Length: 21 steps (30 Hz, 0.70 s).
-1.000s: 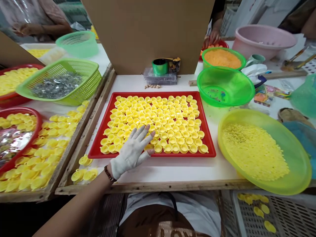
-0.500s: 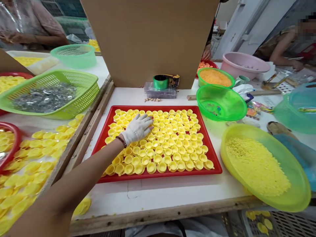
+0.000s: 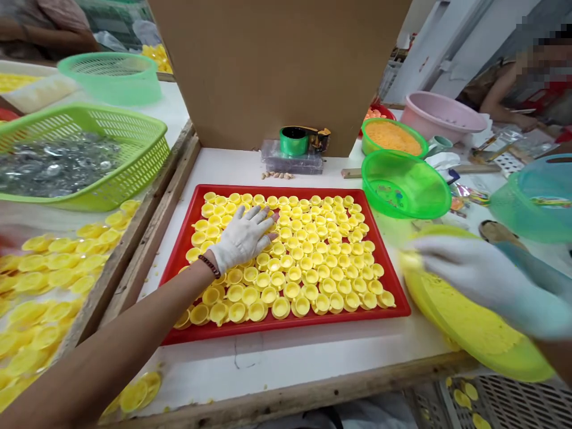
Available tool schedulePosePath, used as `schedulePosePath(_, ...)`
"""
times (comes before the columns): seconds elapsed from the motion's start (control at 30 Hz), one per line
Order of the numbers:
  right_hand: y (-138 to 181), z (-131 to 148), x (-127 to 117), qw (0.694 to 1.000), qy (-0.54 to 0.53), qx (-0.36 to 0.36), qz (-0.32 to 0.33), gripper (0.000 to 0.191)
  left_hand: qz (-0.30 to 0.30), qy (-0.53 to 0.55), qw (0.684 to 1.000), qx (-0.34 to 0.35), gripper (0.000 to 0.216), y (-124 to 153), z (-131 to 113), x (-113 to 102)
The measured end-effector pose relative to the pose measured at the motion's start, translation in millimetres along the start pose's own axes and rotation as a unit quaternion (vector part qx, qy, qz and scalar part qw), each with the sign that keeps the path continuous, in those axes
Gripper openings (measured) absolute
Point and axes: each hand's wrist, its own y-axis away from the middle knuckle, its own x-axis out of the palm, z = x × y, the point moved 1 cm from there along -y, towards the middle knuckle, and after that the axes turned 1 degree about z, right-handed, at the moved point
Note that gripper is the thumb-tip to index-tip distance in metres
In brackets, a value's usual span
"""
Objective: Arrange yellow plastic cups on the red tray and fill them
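Note:
My left hand (image 3: 245,237), in a white glove with bare fingertips and a beaded bracelet at the wrist, lies flat with its fingers spread on small yellow toy cups (image 3: 280,307). These cups stand in close rows on a red tray (image 3: 295,326). At the right, my gloved right hand (image 3: 473,274) is smeared by motion over the near rim of a yellow basin (image 3: 491,333) full of tiny yellow pieces. A blurred yellow clump shows at its fingertips, beside the tray's right edge; the single pieces cannot be made out.
A cardboard panel (image 3: 277,71) stands behind a roll of green tape (image 3: 294,143). Green bowls (image 3: 406,185) and a pink basin (image 3: 442,116) sit at the back right. Left of a wooden strip (image 3: 147,238) are a lime basket (image 3: 134,155) and loose yellow discs. Other people sit beyond.
My right hand has come into view over the yellow basin, with something yellow at its fingertips. My left hand stays on the cups. The view has shifted slightly.

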Motion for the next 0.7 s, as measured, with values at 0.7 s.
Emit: schedulePosePath(0.7,-203,124,208,0.901,0.240,-0.122,0.341,0.029,-0.013,0.012,1.000,-0.005,0.051,9,6,6)
